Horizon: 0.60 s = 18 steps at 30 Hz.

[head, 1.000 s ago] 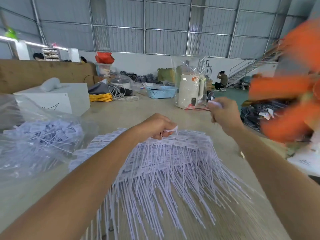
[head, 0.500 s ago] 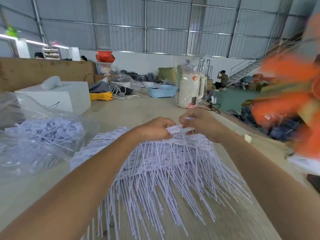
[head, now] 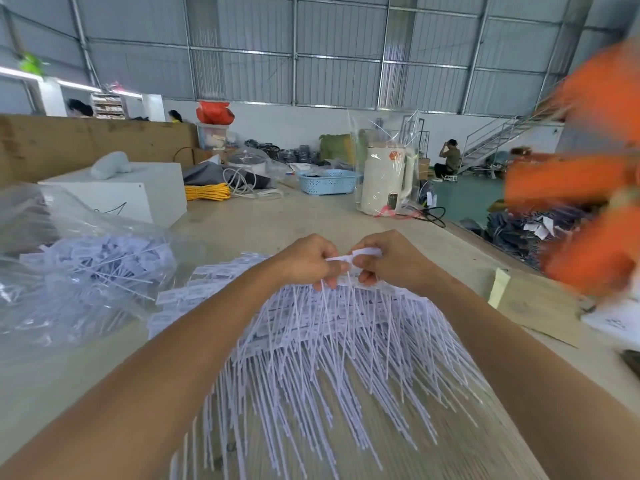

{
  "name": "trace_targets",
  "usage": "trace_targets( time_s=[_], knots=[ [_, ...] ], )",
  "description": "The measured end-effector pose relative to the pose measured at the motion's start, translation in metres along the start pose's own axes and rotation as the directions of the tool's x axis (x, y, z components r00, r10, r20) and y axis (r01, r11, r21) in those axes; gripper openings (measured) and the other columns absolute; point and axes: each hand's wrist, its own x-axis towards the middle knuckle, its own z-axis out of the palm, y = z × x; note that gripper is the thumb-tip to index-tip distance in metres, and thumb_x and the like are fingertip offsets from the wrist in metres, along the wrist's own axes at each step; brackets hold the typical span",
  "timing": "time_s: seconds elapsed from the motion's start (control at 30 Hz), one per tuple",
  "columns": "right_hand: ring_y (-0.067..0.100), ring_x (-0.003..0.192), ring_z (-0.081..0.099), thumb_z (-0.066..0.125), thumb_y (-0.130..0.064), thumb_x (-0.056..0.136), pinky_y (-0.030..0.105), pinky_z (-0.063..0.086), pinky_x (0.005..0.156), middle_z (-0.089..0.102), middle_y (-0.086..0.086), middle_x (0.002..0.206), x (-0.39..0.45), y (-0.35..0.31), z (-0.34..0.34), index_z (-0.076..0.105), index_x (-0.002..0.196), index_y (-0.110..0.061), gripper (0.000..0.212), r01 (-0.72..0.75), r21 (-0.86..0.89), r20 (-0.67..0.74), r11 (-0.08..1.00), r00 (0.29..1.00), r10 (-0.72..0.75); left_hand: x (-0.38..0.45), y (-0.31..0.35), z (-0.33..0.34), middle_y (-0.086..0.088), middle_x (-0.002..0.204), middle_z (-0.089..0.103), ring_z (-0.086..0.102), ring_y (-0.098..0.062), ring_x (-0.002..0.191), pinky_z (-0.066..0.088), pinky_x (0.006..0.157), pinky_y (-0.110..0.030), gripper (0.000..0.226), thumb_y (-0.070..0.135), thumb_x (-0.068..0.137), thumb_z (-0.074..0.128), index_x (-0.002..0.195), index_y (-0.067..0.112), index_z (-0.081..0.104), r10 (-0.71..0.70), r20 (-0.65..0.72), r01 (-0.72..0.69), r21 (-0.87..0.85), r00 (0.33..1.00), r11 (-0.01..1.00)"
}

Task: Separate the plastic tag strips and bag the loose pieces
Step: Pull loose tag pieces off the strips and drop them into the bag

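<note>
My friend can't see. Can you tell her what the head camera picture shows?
Two hands, left hand and right hand, pinch one white plastic tag between them above a big pile of white tag strips on a table. A clear bag of loose tags lies at the left.

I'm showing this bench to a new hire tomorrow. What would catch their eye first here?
First, the fan of white tag strips spread mid-table, with the left hand and right hand pinching a tag at its far edge. Next, the clear bag of loose tags on the left. Then the blurred orange shape at the right edge; what it is cannot be told.
</note>
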Motion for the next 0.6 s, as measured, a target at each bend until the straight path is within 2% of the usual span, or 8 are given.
trace_targets(
  time_s=[0.13,0.23,0.27,0.33,0.4,0.47,0.53,0.6],
  knots=[
    [0.018,0.055,0.065,0.057,0.002,0.089,0.034,0.060,0.066,0.062,0.011,0.060,0.001,-0.002,0.003,0.061,0.090,0.002,0.003,-0.015,0.031,0.003,0.999,1.000,0.015,-0.001,0.002,0.001,-0.003,0.055,0.052,0.038,-0.009,0.045,0.031,0.047,-0.019,0.035,0.028,0.092,0.059,0.084,-0.006,0.068,-0.037,-0.074,0.027,-0.131,0.997,0.991],
    [0.020,0.053,0.063,0.055,0.004,0.089,0.038,0.060,0.061,0.059,0.010,0.063,-0.001,-0.003,0.007,0.058,0.087,0.003,0.004,0.002,0.003,-0.039,1.000,0.999,-0.002,-0.002,0.008,-0.002,0.010,0.041,0.050,0.042,-0.003,0.040,0.032,0.043,-0.015,0.025,0.019,0.092,0.060,0.073,0.003,0.065,-0.089,-0.072,0.069,-0.244,0.993,0.967],
    [0.022,0.054,0.063,0.055,0.004,0.089,0.038,0.059,0.061,0.058,0.011,0.066,-0.001,-0.003,0.010,0.058,0.085,0.002,0.005,0.034,-0.024,-0.064,0.999,0.997,-0.035,-0.003,0.010,-0.003,0.012,0.036,0.049,0.042,0.000,0.035,0.031,0.039,-0.012,0.024,0.016,0.091,0.060,0.069,0.007,0.062,-0.104,-0.070,0.082,-0.268,0.992,0.960],
    [0.024,0.061,0.058,0.055,0.008,0.085,0.031,0.049,0.061,0.059,0.015,0.074,-0.002,-0.003,0.012,0.059,0.083,0.002,0.007,0.159,-0.181,-0.118,0.971,0.976,-0.182,-0.004,0.012,-0.005,0.011,0.032,0.044,0.036,-0.002,0.030,0.025,0.036,-0.013,0.026,0.012,0.090,0.060,0.064,0.008,0.059,-0.138,-0.060,0.111,-0.328,0.989,0.938],
    [0.020,0.069,0.048,0.055,0.014,0.079,0.022,0.033,0.061,0.060,0.017,0.083,-0.004,-0.003,0.012,0.061,0.084,0.005,0.012,0.293,-0.407,-0.113,0.865,0.924,-0.366,-0.005,0.012,-0.007,0.008,0.033,0.035,0.027,-0.012,0.036,0.016,0.045,-0.021,0.025,0.011,0.087,0.060,0.063,0.007,0.057,-0.186,-0.020,0.163,-0.404,0.982,0.900],
    [0.019,0.070,0.046,0.056,0.015,0.077,0.022,0.029,0.061,0.059,0.017,0.082,-0.004,-0.004,0.012,0.062,0.083,0.006,0.011,0.369,-0.468,-0.077,0.803,0.888,-0.453,-0.006,0.011,-0.008,0.006,0.036,0.031,0.019,-0.013,0.042,0.012,0.051,-0.027,0.026,0.012,0.086,0.060,0.061,0.008,0.055,-0.202,-0.004,0.180,-0.441,0.979,0.880],
    [0.024,0.071,0.051,0.057,0.013,0.079,0.023,0.030,0.060,0.059,0.017,0.080,-0.002,-0.003,0.012,0.061,0.082,0.007,0.007,0.386,-0.432,-0.116,0.815,0.873,-0.474,-0.005,0.013,-0.010,0.006,0.037,0.033,0.020,-0.012,0.041,0.014,0.047,-0.024,0.033,0.012,0.087,0.060,0.055,0.011,0.051,-0.170,-0.017,0.147,-0.424,0.985,0.894],
    [0.026,0.073,0.059,0.056,0.011,0.082,0.021,0.038,0.060,0.058,0.010,0.082,0.003,0.000,0.007,0.062,0.089,0.005,0.011,0.265,-0.371,-0.238,0.890,0.899,-0.367,-0.005,0.015,-0.013,0.006,0.037,0.035,0.021,-0.010,0.038,0.014,0.043,-0.021,0.042,0.011,0.087,0.061,0.048,0.015,0.049,-0.137,-0.004,0.124,-0.406,0.991,0.905]
  ],
)
